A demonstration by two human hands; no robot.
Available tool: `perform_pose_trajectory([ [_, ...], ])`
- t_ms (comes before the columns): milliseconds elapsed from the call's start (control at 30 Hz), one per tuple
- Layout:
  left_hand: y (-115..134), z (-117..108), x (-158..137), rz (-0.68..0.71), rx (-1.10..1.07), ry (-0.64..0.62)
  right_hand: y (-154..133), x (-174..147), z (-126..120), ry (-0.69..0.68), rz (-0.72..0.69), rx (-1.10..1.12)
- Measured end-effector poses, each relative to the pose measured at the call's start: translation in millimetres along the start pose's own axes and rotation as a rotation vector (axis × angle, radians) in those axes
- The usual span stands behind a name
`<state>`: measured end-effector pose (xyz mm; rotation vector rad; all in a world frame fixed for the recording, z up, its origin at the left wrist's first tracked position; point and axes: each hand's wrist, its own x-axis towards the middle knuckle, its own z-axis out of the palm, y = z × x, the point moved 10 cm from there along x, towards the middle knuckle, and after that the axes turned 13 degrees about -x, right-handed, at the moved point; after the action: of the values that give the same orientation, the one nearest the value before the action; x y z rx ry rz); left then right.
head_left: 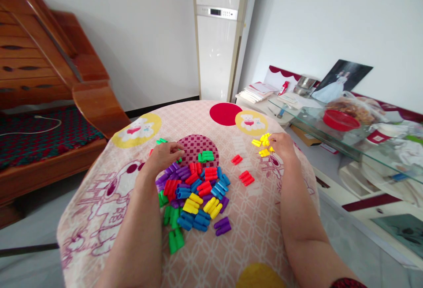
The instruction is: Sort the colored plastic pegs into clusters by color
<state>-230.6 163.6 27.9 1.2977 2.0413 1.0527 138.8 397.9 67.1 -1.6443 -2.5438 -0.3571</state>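
My left hand (162, 155) hovers at the far left of a mixed pile of plastic blocks, its fingertips closed around a green block (179, 160) that they partly hide. More green blocks (161, 141) lie just beyond that hand. On the right, my right hand (280, 143) has bent fingers pinching a small yellow block (271, 149), beside a group of yellow blocks (265, 139). Between my hands the pile holds purple blocks (172, 171), red blocks (210, 173), blue blocks (220, 188) and other yellow blocks (193, 203). Two red blocks (246, 177) lie apart.
The blocks rest on a round table with a patterned pink cloth (254, 230). A wooden bench (89, 96) stands at the left. At the right, a glass-topped cabinet (310, 122) bears a red bowl (341, 119), papers and a photo. A tall white appliance (216, 50) stands behind.
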Motion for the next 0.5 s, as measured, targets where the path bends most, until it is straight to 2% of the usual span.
perform_pose_trajectory([
  [233, -5, 1, 2, -0.001, -0.006, -0.005, 16, 1, 0, 0.063, 0.068, 0.058],
  [367, -6, 1, 2, -0.005, -0.004, -0.004, 27, 2, -10, 0.152, 0.153, 0.138],
  [433, -4, 1, 2, -0.003, 0.002, -0.005, 19, 3, -13, 0.172, 0.129, 0.189],
  [500, -3, 1, 2, -0.003, 0.003, -0.007, 2, 4, -10, 0.136, 0.085, 0.195],
])
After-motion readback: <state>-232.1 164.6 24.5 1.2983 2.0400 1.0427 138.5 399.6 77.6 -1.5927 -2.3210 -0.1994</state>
